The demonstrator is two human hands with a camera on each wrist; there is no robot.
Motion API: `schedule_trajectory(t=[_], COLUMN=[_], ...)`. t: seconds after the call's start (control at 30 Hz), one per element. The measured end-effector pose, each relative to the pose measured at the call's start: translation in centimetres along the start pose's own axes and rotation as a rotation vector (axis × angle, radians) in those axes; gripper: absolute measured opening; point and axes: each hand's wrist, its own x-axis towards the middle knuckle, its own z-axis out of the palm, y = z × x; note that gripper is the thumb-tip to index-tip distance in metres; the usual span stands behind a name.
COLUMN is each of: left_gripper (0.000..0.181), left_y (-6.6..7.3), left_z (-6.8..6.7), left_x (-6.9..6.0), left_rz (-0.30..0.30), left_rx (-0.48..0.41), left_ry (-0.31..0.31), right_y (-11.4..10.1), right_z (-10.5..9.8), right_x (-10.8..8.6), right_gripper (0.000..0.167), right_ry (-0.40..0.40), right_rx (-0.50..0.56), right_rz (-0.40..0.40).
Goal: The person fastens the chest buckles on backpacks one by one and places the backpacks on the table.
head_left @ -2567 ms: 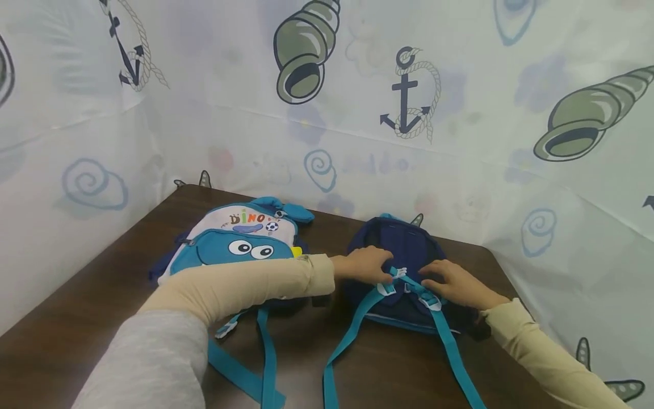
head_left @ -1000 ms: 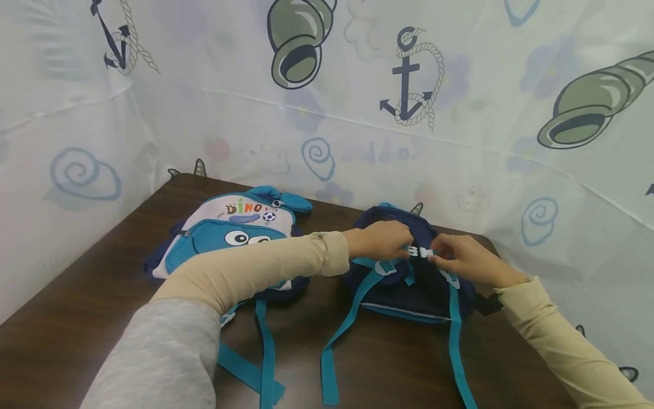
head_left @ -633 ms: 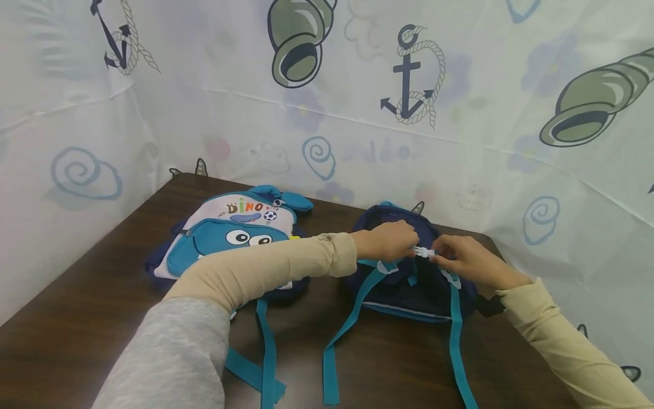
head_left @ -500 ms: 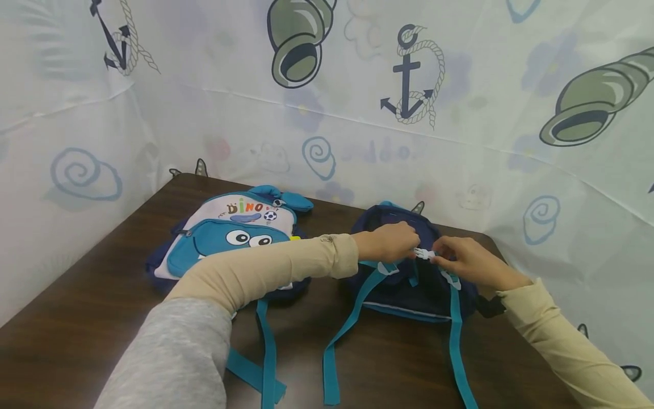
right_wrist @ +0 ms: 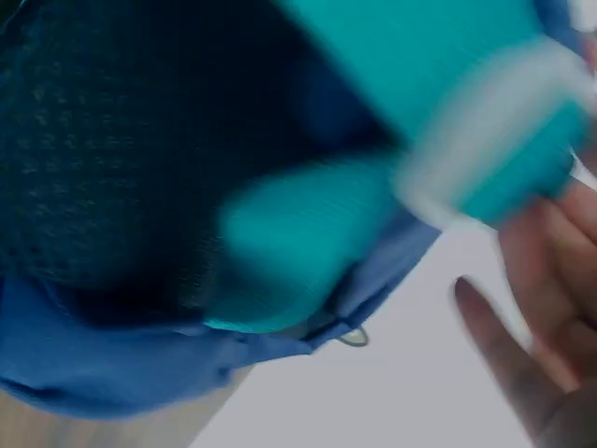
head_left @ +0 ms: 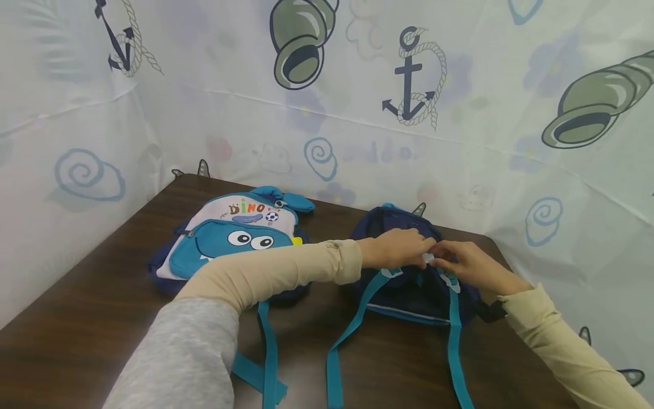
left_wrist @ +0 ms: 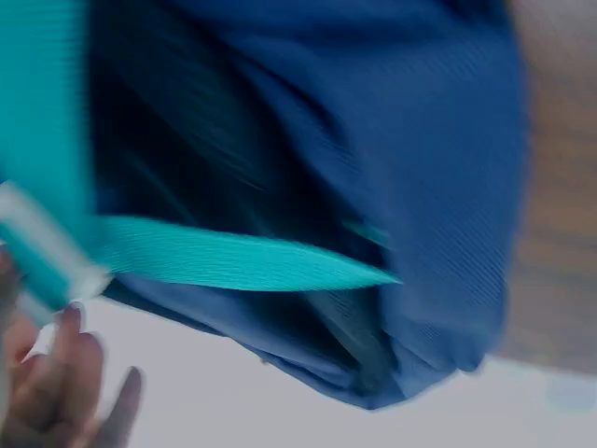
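Backdrop: white printed cloth (head_left: pixel 347 96), anchors and shells, behind and beside the table.
Table: dark brown wood (head_left: pixel 92 278), carries both bags.
Dino backpack: (head_left: pixel 230 233) on the left, front up, not in either hand; left forearm crosses over its lower part to reach the other bag.
Navy backpack: (head_left: pixel 409 307) on the right, strap side up, probably so the straps are easy to get at; under both hands.
Left hand: (head_left: pixel 398 248) fingers curled, pinching at the buckle's left end; exact finger contact hidden.
Right hand: (head_left: pixel 467 264) thumb and finger pinch the buckle's right end; likely opposed to the left so both ends line up.
Teal straps: (head_left: pixel 334 363) trail from the navy backpack toward the near edge, loose ends not held.
White adjusters: (head_left: pixel 452 282) on the straps, below the hands; blurred in the wrist views.
White buckle: (head_left: pixel 427 258) above the navy backpack, between the fingertips of both hands, mostly covered; cannot tell if fully joined.
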Motion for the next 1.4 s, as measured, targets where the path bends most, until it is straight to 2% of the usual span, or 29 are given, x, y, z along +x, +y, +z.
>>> schedule_trajectory(t=[0.1,0.2,0.33,0.4,0.6,0.87,1.03,1.23,1.33,1.4], left_gripper=[0.066,0.083,0.092,0.091,0.088,0.089,0.094,0.103,0.101,0.097], left_y=[-0.3,-0.9,-2.3,-3.2,-6.1,-10.6,-12.7,-14.8,-15.7,-16.1], left_z=[-0.1,-0.4,-0.1,0.1,-0.1,-0.2,-0.1,1.2,2.0,2.8], left_x=[-0.3,-0.9,-2.4,-3.7,-9.1,-16.8,-22.0,-28.2,-31.1,-32.8], left_rz=[-0.059,-0.145,-0.248,-0.294,-0.432,-0.595,-0.711,-0.846,-0.874,-0.878], left_rx=[0.017,0.082,0.161,0.152,-0.027,-0.168,-0.281,-0.436,-0.559,-0.655], left_ry=[-0.040,-0.099,-0.180,-0.204,-0.251,-0.245,-0.215,-0.161,-0.136,-0.099], right_y=[-0.5,-1.2,-2.1,-2.6,-4.8,-8.5,-11.8,-16.2,-18.7,-20.4], right_z=[-0.1,-0.2,0.6,1.2,2.3,3.5,5.0,7.1,8.6,9.6], right_x=[1.0,2.5,4.4,5.1,7.4,10.8,13.6,17.1,18.9,20.0], right_gripper=[0.032,0.049,0.072,0.079,0.088,0.093,0.095,0.094,0.096,0.098], right_ry=[-0.083,-0.131,-0.176,-0.202,-0.258,-0.296,-0.314,-0.364,-0.381,-0.383], right_rx=[-0.028,-0.118,-0.215,-0.233,-0.210,-0.216,-0.206,-0.236,-0.238,-0.226], right_rz=[0.039,0.087,0.175,0.209,0.277,0.281,0.277,0.229,0.210,0.208])
